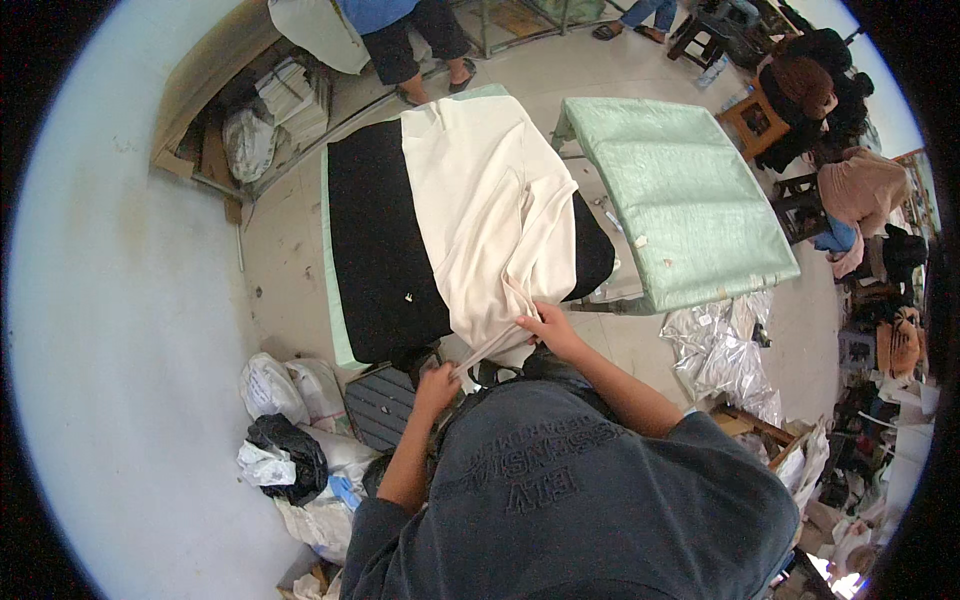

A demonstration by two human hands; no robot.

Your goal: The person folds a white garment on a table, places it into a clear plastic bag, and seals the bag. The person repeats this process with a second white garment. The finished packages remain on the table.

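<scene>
A cream fabric garment (480, 187) lies partly bunched over a black cloth (379, 247) on a table before me. My left hand (438, 388) grips a narrow strip or edge of the cream fabric, drawn down over the table's near edge. Higher and to the right, my right hand (551, 330) pinches the same fabric near its gathered lower end, thumb on top. The strip runs taut between the two hands. Small pale scraps (409, 298) lie on the black cloth.
A table wrapped in green plastic (690, 202) stands to the right, with clear plastic-bagged items (724, 352) on the floor below it. White sacks (274, 388) and a black bag (289, 457) sit at left. A person (412, 45) stands beyond the table; several others sit at right.
</scene>
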